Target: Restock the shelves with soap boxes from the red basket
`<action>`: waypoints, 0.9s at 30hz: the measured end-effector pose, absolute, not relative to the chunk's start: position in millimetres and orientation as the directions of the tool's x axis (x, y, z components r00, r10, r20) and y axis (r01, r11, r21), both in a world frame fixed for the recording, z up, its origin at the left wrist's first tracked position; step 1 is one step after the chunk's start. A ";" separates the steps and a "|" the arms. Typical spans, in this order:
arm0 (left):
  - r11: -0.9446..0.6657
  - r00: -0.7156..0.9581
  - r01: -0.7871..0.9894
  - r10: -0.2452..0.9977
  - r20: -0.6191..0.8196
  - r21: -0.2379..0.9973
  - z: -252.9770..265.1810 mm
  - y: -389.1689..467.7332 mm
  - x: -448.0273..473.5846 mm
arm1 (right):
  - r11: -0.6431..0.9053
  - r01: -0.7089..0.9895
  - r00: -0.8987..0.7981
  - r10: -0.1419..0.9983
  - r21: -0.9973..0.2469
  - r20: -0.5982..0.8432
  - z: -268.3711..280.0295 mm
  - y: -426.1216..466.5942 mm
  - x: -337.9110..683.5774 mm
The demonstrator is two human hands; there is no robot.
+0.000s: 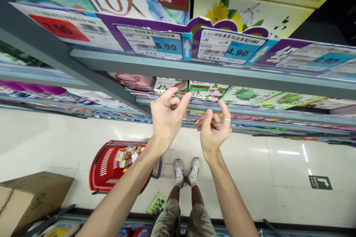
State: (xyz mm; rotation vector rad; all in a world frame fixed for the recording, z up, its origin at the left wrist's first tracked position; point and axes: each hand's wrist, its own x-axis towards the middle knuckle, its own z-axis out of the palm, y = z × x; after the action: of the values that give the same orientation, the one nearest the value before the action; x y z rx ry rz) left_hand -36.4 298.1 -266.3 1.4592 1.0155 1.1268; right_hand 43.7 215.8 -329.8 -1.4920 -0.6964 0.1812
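Setting: shop aisle, pale glossy tile floor [278, 170], grey metal shelves [211, 73] running across the top of the view.
Top shelf: LUX carton [130, 2] at left, sunflower-print cartons [250, 11] at right.
Price tags: strip on the shelf edge; one reads 5.90 [154, 43], the next 4.90 [230, 47], each w/ a white up arrow beside it.
Lower shelf: soap boxes w/ green leaf print [207, 90], pink pack [133, 80] further left.
Left hand [167, 116]: raised just below the lower shelf, fingers curled in, index finger stretched up toward a leaf-print box [168, 84]; thumb and index apart, nothing gripped. Whether the fingertip touches the box, can't tell.
Right hand [214, 127]: just beside the left, loosely curled, thumb and index up, ring on one finger; holds nothing, apart from the shelf.
Floor items: red shopping basket [107, 166] w/ small packs inside, below the left forearm; cardboard box [30, 196] at bottom left; green floor sticker [319, 182] at right.
Person: own legs and pale shoes [186, 172] seen straight down between the arms.
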 end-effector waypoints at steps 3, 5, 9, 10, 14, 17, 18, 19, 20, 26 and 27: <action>-0.242 0.253 0.180 0.948 0.193 0.953 -270.6 303.1 -36.3 | 0.066 0.312 0.794 0.530 -0.948 0.299 -329.2 215.5 46.6; -0.277 0.264 0.234 0.941 0.213 0.932 -272.5 305.8 -34.6 | 0.069 0.314 0.791 0.532 -0.947 0.301 -329.5 214.5 47.4; -0.266 0.256 0.231 0.945 0.205 0.936 -271.6 307.3 -30.3 | 0.066 0.344 0.781 0.534 -0.937 0.324 -331.6 212.0 48.4; -0.259 0.253 0.220 0.946 0.201 0.941 -271.2 306.7 -29.6 | 0.055 0.362 0.773 0.541 -0.930 0.333 -331.7 211.9 49.0; -0.227 0.231 0.189 0.956 0.181 0.955 -271.8 304.2 -27.7 | 0.035 0.461 0.724 0.563 -0.887 0.399 -329.1 214.0 53.2; -0.225 0.195 0.203 0.963 0.186 0.953 -272.8 304.3 -25.3 | 0.011 0.516 0.701 0.569 -0.856 0.430 -327.3 216.8 55.4; -0.229 0.187 0.210 0.964 0.191 0.951 -272.8 304.7 -24.3 | 0.003 0.525 0.698 0.571 -0.851 0.433 -327.3 217.7 55.7; -0.232 0.183 0.215 0.964 0.194 0.949 -272.7 305.0 -23.4 | -0.004 0.530 0.697 0.572 -0.848 0.433 -327.6 218.5 55.7; -0.232 0.185 0.218 0.964 0.193 0.948 -272.6 305.1 -22.6 | -0.007 0.532 0.696 0.573 -0.846 0.433 -327.9 219.0 55.7; -0.383 0.179 0.252 0.921 0.346 0.889 -278.0 302.1 -28.7 | -0.059 0.674 0.628 0.572 -0.737 0.529 -325.6 216.4 61.9; -0.473 0.198 0.278 0.880 0.432 0.836 -280.5 302.6 -31.9 | -0.068 0.728 0.590 0.569 -0.682 0.573 -324.0 215.0 65.6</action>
State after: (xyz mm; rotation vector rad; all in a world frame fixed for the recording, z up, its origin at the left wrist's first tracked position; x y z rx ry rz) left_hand -31.9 302.6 -280.5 1.8710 1.0786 1.2781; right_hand 65.6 215.0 -324.0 -1.7452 -1.0716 -0.1855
